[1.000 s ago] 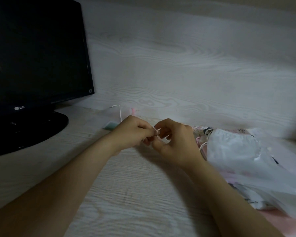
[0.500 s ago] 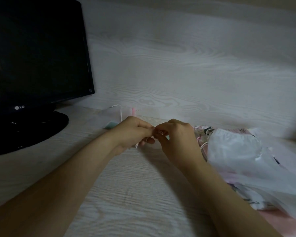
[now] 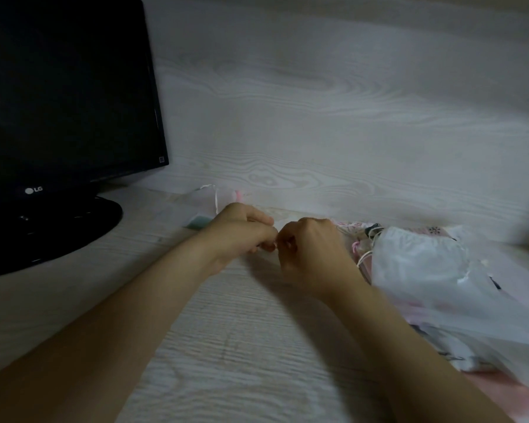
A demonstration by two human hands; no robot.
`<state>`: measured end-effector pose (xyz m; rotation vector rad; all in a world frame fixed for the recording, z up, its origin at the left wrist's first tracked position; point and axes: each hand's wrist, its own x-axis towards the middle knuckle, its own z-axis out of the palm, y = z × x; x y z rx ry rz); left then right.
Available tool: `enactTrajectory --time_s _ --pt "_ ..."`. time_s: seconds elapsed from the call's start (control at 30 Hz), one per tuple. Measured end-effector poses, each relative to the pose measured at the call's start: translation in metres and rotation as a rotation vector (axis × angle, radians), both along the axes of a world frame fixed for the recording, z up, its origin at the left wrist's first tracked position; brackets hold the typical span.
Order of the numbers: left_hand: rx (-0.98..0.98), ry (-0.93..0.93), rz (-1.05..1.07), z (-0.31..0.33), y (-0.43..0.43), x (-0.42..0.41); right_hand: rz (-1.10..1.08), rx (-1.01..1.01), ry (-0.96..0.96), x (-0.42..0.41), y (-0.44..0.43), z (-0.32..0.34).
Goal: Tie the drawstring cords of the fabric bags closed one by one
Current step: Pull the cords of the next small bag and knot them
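My left hand (image 3: 242,236) and my right hand (image 3: 310,251) meet fingertip to fingertip above the desk, both with curled fingers pinching a thin pale drawstring cord (image 3: 276,245). The bag that the cord belongs to is mostly hidden behind my hands. A sheer white fabric bag (image 3: 209,203) with a cord lies just behind my left hand. To the right lies a pile of patterned fabric bags (image 3: 361,236) with loose cords, partly under a translucent plastic bag (image 3: 434,276).
A black monitor (image 3: 64,96) on a round stand (image 3: 58,236) fills the left. The pale wood-grain desk (image 3: 226,346) meets a matching back panel (image 3: 318,117). A small teal item (image 3: 199,222) lies beside the sheer bag.
My right hand has rolled knuckles-up and closed in on my left, the fingertips now tight together on the cord. My left hand has barely moved.
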<state>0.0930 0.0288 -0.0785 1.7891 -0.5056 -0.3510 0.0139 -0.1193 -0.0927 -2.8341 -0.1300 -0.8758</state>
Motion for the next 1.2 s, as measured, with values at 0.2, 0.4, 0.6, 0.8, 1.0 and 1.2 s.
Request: enactTrajectory --time_s 0.2,0.4,0.6,0.8,1.0,1.2 --pt "0.038 -0.283 0.092 -0.002 0.001 0.001 -0.002 0.347 0.029 -0.006 0.002 0.007" --pt "0.003 -0.594 0.131 -0.006 0.001 0.004 -0.019 0.661 0.107 -0.011 -0.001 0.013" --pt "-0.031 -0.674 0.118 -0.007 0.002 0.003 0.075 1.159 0.19 -0.015 0.007 0.018" --pt "-0.01 -0.652 0.042 -0.012 0.001 0.005 0.091 1.43 0.235 -0.019 0.01 0.017" --pt "-0.058 -0.619 -0.055 -0.016 -0.001 0.006 0.077 1.44 0.177 -0.019 0.007 0.016" --pt "0.068 -0.639 -0.014 -0.012 0.0 0.005 0.021 1.238 0.135 -0.012 0.006 0.011"
